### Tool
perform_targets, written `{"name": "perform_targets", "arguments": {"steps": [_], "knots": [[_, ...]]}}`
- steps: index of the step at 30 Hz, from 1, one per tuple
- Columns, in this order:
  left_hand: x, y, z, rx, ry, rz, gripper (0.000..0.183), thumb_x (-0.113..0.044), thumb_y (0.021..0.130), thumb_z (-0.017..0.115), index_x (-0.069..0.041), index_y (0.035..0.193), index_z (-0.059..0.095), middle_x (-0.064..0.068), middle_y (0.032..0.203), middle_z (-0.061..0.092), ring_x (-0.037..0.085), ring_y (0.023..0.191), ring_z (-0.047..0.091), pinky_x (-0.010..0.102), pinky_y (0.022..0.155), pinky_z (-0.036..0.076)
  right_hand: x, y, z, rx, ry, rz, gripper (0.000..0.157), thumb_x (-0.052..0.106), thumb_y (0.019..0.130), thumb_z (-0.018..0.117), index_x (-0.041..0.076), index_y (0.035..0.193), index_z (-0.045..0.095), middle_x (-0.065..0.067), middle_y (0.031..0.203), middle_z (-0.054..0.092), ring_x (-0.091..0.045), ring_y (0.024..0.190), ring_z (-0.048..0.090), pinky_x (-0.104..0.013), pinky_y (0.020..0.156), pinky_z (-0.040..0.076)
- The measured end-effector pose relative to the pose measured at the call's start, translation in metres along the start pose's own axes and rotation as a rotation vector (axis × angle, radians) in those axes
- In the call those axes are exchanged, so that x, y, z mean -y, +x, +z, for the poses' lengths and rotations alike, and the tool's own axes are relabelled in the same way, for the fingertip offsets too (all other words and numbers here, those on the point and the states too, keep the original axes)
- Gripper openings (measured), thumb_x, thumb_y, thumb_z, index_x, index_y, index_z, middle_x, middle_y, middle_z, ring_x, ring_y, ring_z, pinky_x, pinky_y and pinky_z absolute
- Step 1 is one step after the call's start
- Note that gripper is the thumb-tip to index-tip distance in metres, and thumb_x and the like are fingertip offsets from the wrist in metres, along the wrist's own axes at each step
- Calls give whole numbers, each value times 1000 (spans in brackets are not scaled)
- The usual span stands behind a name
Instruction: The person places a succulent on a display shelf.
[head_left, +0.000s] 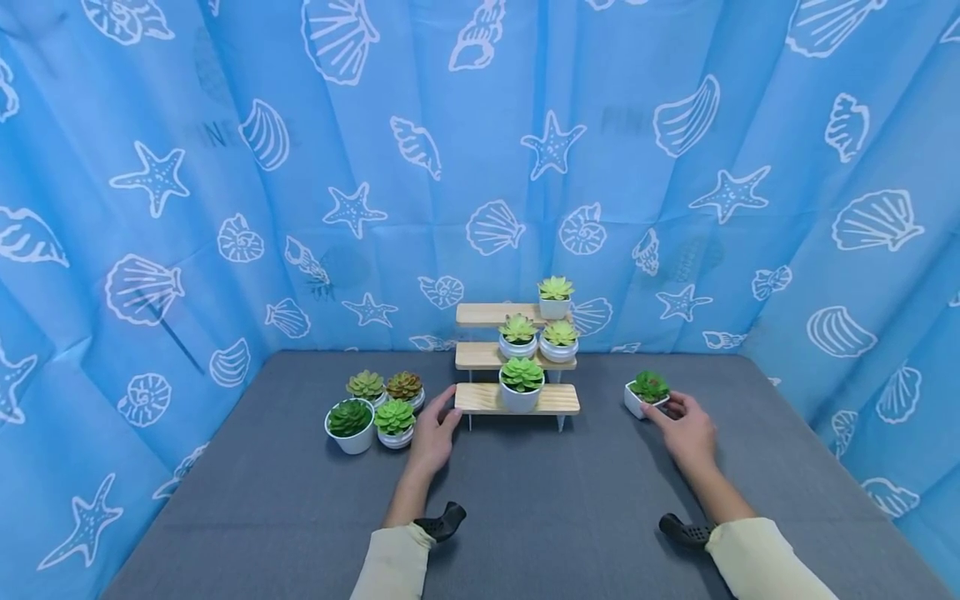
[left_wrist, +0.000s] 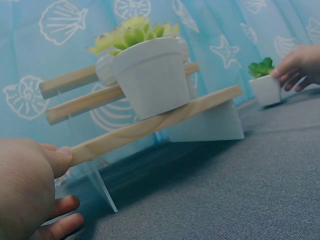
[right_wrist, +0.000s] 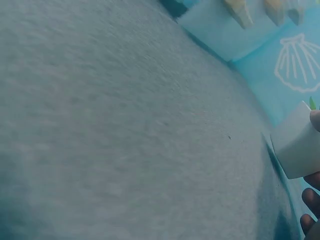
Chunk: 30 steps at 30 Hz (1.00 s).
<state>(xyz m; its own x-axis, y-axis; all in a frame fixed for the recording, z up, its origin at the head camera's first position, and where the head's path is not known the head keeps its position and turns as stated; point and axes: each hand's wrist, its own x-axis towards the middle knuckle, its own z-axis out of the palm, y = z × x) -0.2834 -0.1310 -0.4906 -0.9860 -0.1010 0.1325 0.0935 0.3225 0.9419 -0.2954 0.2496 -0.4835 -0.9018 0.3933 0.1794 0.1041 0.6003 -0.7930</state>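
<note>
With left hand [head_left: 432, 433], pinched left end of pale wooden three-tier rack [head_left: 477, 398]. With right hand [head_left: 688, 429], held tilted square white pot of green succulent [head_left: 648, 392] right of rack; risked slip through one-sided hold. Farther, risked toppling round white pots of pale-green succulents [head_left: 518, 337] by jolting rack.

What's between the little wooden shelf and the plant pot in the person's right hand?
Nothing stands there: the head view shows only bare grey cloth between the wooden shelf and the white pot in the right hand.

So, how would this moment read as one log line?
left hand: grips bottom shelf board; right hand: holds square-potted succulent; tiered stand: bears four plants
</note>
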Motion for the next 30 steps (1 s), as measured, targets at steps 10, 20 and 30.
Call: {"name": "perform_targets", "arguments": {"steps": [10,20,30], "knots": [[0,-1,1,-1,-3,-14,44,-17,103,51,-13,146,46,7,147,45,28,131,45,50,106,37,10,-18,-1,60,33,-89,63,32,89,72,-5,134,49,-28,126,57,-40,119,52,-54,99,39],[0,0,-1,3,-6,0,44,-17,103,50,-13,146,46,7,147,45,28,130,46,50,106,37,32,-37,-2,114,111,-180,60,30,90,71,-4,134,49,-28,126,57,-38,118,52,-53,100,40],[0,-2,0,-3,-7,-1,43,-17,102,51,-12,146,47,8,146,46,28,129,47,50,105,38,45,-42,6,123,181,-236,57,28,89,73,-3,132,51,-26,125,57,-38,117,52,-55,98,41]]}}
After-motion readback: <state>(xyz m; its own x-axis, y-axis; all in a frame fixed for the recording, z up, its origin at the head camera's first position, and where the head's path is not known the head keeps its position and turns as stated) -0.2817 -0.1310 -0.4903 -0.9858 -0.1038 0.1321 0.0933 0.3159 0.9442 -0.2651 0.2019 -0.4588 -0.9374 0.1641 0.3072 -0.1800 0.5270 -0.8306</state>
